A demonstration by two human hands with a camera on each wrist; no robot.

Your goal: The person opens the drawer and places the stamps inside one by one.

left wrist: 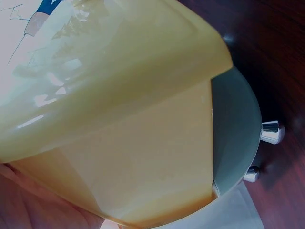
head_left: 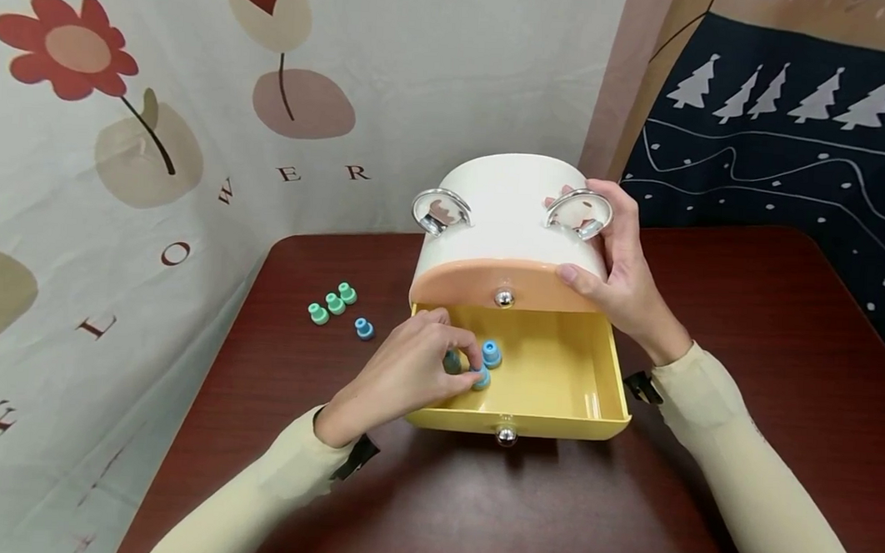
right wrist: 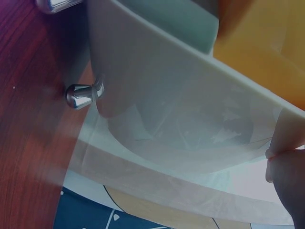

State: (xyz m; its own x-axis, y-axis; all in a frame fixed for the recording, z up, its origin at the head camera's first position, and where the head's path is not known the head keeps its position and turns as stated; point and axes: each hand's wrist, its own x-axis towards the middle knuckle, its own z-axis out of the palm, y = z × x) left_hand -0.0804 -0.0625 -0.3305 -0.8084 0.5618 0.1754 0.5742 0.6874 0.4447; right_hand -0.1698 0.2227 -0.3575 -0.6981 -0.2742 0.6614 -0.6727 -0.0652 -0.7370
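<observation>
A white rounded cabinet (head_left: 518, 180) with a peach upper drawer front (head_left: 457, 282) stands on the table. Its yellow lower drawer (head_left: 550, 378) is pulled out. Inside it, my left hand (head_left: 416, 359) pinches a small blue stepped peg (head_left: 481, 380) between thumb and finger. A second blue peg (head_left: 491, 353) stands right beside it, and a dark green peg (head_left: 451, 361) is partly hidden by the fingers. My right hand (head_left: 626, 278) grips the cabinet's right side, thumb on the front edge; in the right wrist view its fingers (right wrist: 288, 176) touch the white wall.
Left of the cabinet, three light green pegs (head_left: 335, 303) and one blue peg (head_left: 365, 329) stand on the dark red table (head_left: 272, 368). Two silver loops (head_left: 442, 211) stick out of the cabinet top. A silver knob (head_left: 506, 436) juts from the drawer front. Printed cloth (head_left: 423, 75) hangs behind.
</observation>
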